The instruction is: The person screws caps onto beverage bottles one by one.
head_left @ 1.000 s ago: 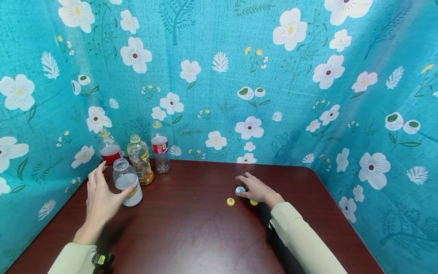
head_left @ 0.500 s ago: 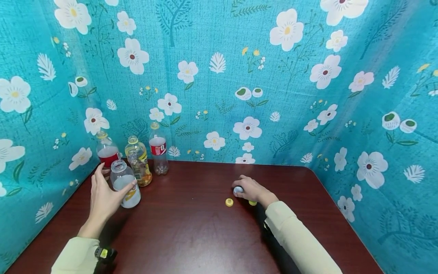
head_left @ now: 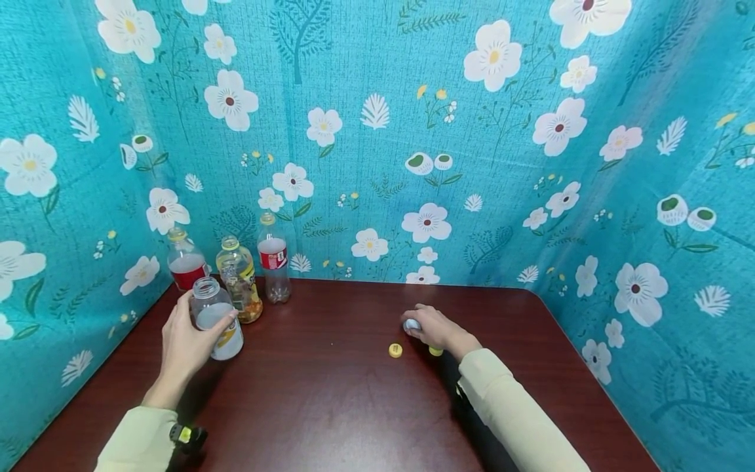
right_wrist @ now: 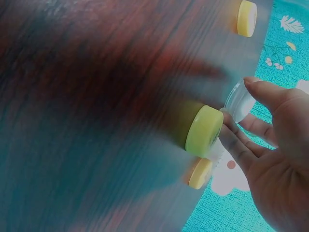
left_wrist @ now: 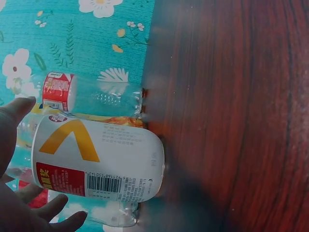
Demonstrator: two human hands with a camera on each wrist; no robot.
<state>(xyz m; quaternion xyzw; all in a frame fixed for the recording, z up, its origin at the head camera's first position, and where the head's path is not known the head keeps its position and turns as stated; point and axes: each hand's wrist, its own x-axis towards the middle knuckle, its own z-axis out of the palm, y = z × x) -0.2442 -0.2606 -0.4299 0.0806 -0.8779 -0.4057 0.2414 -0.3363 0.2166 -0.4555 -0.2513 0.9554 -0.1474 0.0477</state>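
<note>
Pinching white cap (right_wrist: 244,104) by opposite edges right of frame centre, your right hand (head_left: 439,328) likely suits thin disc. Your left hand (head_left: 185,341) spans white-labelled bottle (left_wrist: 104,154), upright on worktop (head_left: 330,380), frame left; fingers wide, probably for its breadth, contact unclear.

Long, pale cream sleeves (head_left: 138,440) are worn, the left with a black, yellow-green-marked device (head_left: 189,438) at its end.

Backdrop: turquoise floral cloth (head_left: 354,210), back and sides | table (head_left: 330,406): dark reddish-brown, wood-grained, pale sheen
</note>
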